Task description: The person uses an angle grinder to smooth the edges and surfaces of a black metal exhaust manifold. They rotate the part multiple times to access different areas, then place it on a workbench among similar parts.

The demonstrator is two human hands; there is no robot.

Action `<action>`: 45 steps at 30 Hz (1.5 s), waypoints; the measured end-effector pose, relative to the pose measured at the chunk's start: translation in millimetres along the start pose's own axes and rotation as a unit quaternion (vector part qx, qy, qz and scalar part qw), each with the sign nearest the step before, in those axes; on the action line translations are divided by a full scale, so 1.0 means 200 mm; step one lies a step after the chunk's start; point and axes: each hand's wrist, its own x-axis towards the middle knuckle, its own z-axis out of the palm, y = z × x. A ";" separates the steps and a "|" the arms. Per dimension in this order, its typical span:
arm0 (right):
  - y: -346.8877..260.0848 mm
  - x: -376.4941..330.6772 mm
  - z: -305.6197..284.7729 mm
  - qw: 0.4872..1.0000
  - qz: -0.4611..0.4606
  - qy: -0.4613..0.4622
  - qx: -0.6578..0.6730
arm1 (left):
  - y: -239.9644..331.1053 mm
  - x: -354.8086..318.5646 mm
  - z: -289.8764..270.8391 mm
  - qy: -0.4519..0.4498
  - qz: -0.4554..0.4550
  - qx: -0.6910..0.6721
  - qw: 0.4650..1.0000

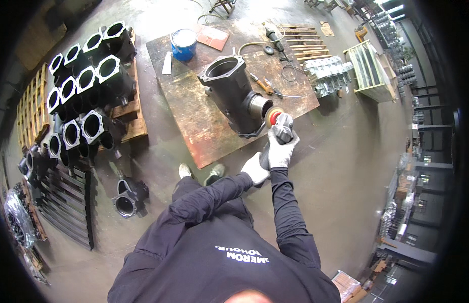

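Two gloved hands grip a grinder [278,132] at the near right corner of a rusty steel bench [204,126]: the right hand [282,149] is wrapped around its body just behind the head, and the left hand [255,169] is closed on the rear of the handle. The grinder's red disc [272,116] touches the round machined end of a dark cast housing [233,93] lying on the bench. A blue paint can [184,44] stands at the far edge, and more housings [88,86] sit on pallets to the left.
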 end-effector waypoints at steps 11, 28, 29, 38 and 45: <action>-0.14 0.34 -0.10 0.976 -0.079 -0.131 -0.154 | 0.11 0.31 0.38 0.093 0.049 -0.163 0.981; -0.48 0.62 0.09 0.857 -0.082 -0.293 -0.415 | 0.58 0.37 0.29 0.111 -0.083 -0.512 0.848; -0.51 0.62 0.14 0.845 -0.080 -0.288 -0.443 | 0.60 0.38 0.25 0.092 -0.095 -0.544 0.828; -0.73 0.69 0.54 0.724 0.017 -0.319 -0.612 | 0.73 0.48 -0.19 -0.086 -0.283 -0.688 0.663; -0.76 0.68 0.68 0.710 0.058 -0.332 -0.618 | 0.68 0.53 -0.26 -0.044 -0.304 -0.699 0.646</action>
